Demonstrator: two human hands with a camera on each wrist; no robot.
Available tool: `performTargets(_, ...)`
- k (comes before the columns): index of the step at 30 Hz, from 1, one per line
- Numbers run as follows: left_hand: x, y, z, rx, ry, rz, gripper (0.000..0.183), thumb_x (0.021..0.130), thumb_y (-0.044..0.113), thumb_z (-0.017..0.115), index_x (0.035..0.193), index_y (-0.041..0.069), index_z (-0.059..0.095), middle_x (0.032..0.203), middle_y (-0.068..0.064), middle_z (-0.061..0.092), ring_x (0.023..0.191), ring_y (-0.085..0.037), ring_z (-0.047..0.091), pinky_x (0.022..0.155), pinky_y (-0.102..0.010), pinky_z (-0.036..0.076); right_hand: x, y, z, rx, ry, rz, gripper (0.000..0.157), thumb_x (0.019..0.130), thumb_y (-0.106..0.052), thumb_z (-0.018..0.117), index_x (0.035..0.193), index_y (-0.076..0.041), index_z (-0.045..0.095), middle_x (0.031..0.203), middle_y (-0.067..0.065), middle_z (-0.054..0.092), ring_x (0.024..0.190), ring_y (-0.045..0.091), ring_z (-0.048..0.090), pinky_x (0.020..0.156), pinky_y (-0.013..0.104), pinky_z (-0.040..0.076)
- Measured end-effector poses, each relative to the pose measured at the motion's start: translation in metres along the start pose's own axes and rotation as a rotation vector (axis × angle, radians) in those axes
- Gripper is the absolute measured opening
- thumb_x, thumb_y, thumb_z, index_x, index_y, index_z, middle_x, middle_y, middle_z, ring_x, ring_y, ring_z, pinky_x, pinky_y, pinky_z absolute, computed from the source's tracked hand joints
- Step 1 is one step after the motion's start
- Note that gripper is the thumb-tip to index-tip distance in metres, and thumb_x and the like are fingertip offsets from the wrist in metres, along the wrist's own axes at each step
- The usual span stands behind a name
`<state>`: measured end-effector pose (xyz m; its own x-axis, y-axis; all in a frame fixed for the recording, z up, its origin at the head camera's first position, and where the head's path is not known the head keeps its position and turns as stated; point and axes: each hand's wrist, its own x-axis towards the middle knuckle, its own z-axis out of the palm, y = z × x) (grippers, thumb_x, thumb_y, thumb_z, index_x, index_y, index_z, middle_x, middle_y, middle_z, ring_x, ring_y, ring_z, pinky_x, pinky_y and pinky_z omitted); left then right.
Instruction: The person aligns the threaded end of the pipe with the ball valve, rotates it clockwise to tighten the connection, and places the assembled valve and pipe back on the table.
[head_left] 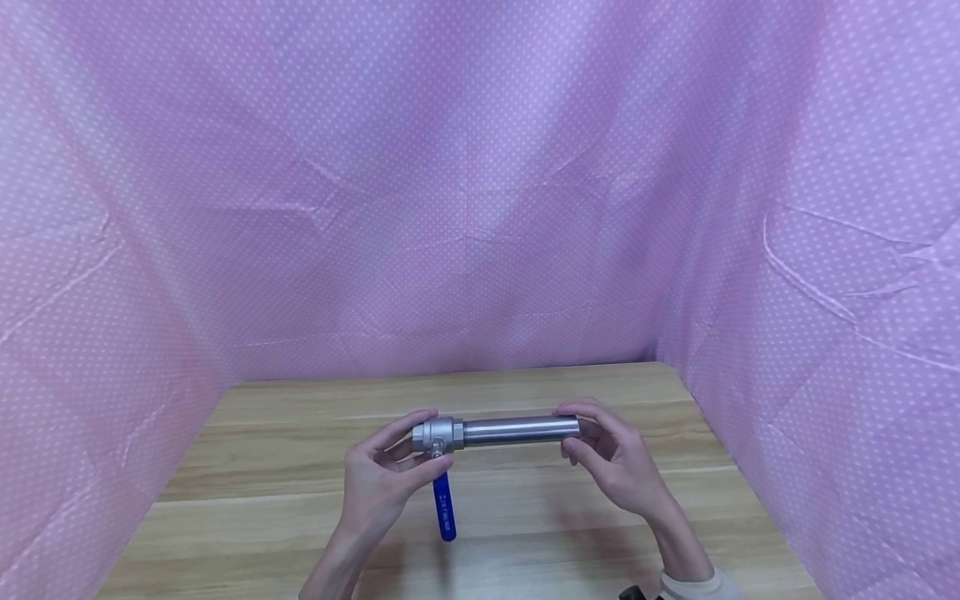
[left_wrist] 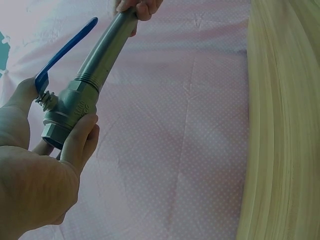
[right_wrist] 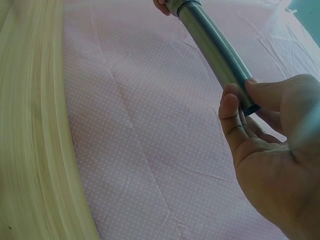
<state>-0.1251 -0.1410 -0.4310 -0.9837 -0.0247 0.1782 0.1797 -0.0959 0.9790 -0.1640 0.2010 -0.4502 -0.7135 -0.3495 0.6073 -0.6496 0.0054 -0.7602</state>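
A metal ball valve (head_left: 442, 433) with a long blue lever handle (head_left: 445, 508) is joined to a straight steel pipe (head_left: 521, 429). My left hand (head_left: 378, 479) grips the valve body at its left end, thumb near the base of the lever. At the other end, the fingers and thumb of my right hand (head_left: 618, 467) pinch the pipe. Valve and pipe are held level above the table, the lever pointing toward me. In the left wrist view, threads (left_wrist: 89, 80) show on the pipe where it enters the valve's hex end.
Below the hands lies a wood-grain table (head_left: 262, 467). Pink-purple cloth with white dots (head_left: 450, 208) hangs as walls at the back and on both sides. A small black object (head_left: 632, 593) shows by the right sleeve (head_left: 701, 586).
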Motion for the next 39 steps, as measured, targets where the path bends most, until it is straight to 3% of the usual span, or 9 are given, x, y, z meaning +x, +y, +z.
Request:
performTargets(7, 0.0008, -0.0004, 0.0001, -0.01, -0.003, 0.0, 0.067, 0.08, -0.011, 0.095, 0.143, 0.001, 0.074, 0.153, -0.026, 0.069, 0.122, -0.017, 0.083, 0.101, -0.037, 0.072, -0.0005, 0.0021, 0.0008, 0.05, -0.014, -0.015, 0.052, 0.094, 0.03, 0.065, 0.142, 0.012, 0.061, 0.134, 0.005, 0.068, 0.093, 0.009, 0.074, 0.067, 0.026, 0.068)
performTargets(19, 0.0006, -0.0004, 0.0001, 0.015, 0.001, 0.01, 0.066, 0.08, -0.01, 0.096, 0.141, 0.002, 0.075, 0.15, -0.024, 0.071, 0.121, -0.016, 0.083, 0.102, -0.036, 0.072, -0.0004, 0.0021, 0.0019, 0.066, -0.008, -0.02, 0.051, 0.093, 0.032, 0.065, 0.14, 0.014, 0.062, 0.133, 0.008, 0.068, 0.096, 0.01, 0.075, 0.068, 0.029, 0.069)
performTargets(29, 0.0, -0.0002, 0.0002, 0.009, 0.005, 0.008, 0.066, 0.079, -0.011, 0.096, 0.14, 0.001, 0.076, 0.15, -0.028, 0.07, 0.121, -0.017, 0.083, 0.101, -0.037, 0.073, -0.0013, 0.0025, 0.0017, 0.033, 0.003, -0.029, 0.049, 0.092, 0.032, 0.066, 0.138, 0.014, 0.063, 0.128, 0.009, 0.068, 0.094, 0.009, 0.074, 0.069, 0.027, 0.068)
performTargets(39, 0.0, 0.0007, -0.0002, 0.004, -0.001, 0.0, 0.066, 0.08, -0.01, 0.096, 0.141, 0.002, 0.075, 0.149, -0.023, 0.072, 0.121, -0.017, 0.083, 0.101, -0.037, 0.072, -0.0008, 0.0013, 0.0015, -0.008, 0.002, -0.042, 0.052, 0.091, 0.032, 0.067, 0.137, 0.011, 0.065, 0.128, 0.009, 0.069, 0.088, 0.013, 0.073, 0.067, 0.025, 0.067)
